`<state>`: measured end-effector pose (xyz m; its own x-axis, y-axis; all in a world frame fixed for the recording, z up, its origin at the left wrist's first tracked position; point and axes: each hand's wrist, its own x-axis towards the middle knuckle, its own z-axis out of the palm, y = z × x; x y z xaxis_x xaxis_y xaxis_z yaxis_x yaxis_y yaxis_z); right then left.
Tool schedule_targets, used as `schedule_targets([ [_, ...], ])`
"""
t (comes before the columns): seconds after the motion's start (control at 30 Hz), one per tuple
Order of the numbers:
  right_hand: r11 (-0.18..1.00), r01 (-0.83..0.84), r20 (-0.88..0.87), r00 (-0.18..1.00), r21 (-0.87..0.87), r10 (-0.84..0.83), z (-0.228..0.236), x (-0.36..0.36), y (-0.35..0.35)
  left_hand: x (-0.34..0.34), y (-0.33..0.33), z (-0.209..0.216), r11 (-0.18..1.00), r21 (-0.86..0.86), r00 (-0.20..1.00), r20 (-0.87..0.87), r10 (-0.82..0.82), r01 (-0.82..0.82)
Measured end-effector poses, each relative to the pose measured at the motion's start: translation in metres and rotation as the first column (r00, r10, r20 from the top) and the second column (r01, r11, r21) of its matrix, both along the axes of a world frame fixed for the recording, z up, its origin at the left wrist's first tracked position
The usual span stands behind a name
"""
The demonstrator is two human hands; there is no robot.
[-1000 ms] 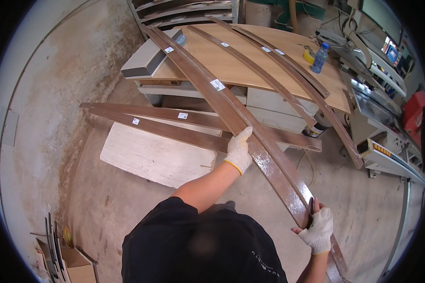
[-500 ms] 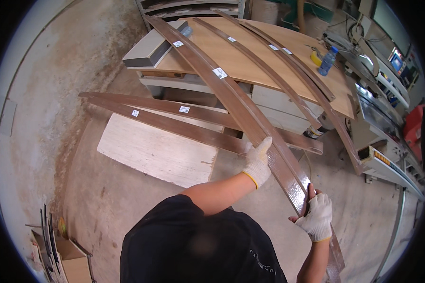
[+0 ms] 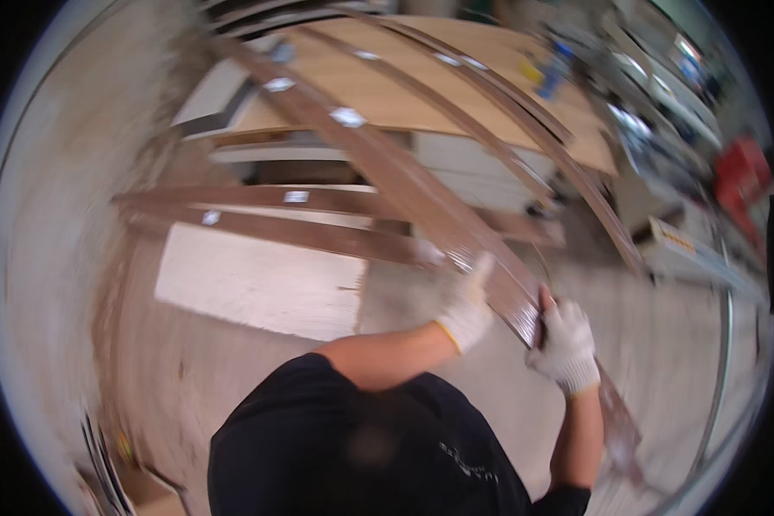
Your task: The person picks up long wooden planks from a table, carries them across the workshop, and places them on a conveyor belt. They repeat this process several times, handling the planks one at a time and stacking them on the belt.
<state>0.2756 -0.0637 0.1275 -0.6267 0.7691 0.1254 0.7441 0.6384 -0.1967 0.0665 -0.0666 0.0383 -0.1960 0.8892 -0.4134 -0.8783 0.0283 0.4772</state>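
A long brown trim board [image 3: 421,193], glossy as if under film and marked with white labels, slants from the table's far left down toward me. My left hand [image 3: 466,314], in a white knit glove, is closed on its left edge, thumb on top and the other fingers hidden beneath. Farther down, my gloved right hand [image 3: 568,344] is closed round the board near its lower part, some bare fingertips showing. Beyond the right wrist, a brown length [image 3: 615,413] slopes toward the floor. Motion blurs the whole picture.
Several more brown boards [image 3: 456,125] lie across the wooden table [image 3: 507,60], overhanging its near edge. Two lower ones cross a pale panel [image 3: 258,279] at left. A grey box [image 3: 211,103], a blue bottle [image 3: 555,70] and a red object [image 3: 741,185] stand around.
The whole view has shifted, so table and boards appear farther left and higher. Both hands stay on the board; the right hand appears higher in the picture.
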Motion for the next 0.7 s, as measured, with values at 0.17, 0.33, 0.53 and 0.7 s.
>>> schedule_targets([
  [0.17,0.998,-0.018,-0.006,1.000,-0.060,0.018,-0.040,0.089,0.080,0.022,0.069,-0.026,0.984,0.091,0.979,0.125,-0.161,0.151],
  [0.33,0.983,0.067,0.036,0.997,-0.172,-0.062,-0.036,0.183,0.064,0.026,0.110,-0.017,0.990,-0.038,0.955,-0.271,0.117,-0.132],
  [0.53,0.984,0.097,-0.009,0.995,-0.148,-0.099,-0.024,0.198,0.056,-0.047,0.133,-0.004,0.925,0.173,0.874,-0.306,0.377,-0.339],
  [0.7,0.989,0.124,0.007,0.992,-0.076,-0.124,-0.026,0.189,0.058,-0.071,0.147,-0.005,0.938,0.205,0.904,-0.273,0.329,-0.279],
])
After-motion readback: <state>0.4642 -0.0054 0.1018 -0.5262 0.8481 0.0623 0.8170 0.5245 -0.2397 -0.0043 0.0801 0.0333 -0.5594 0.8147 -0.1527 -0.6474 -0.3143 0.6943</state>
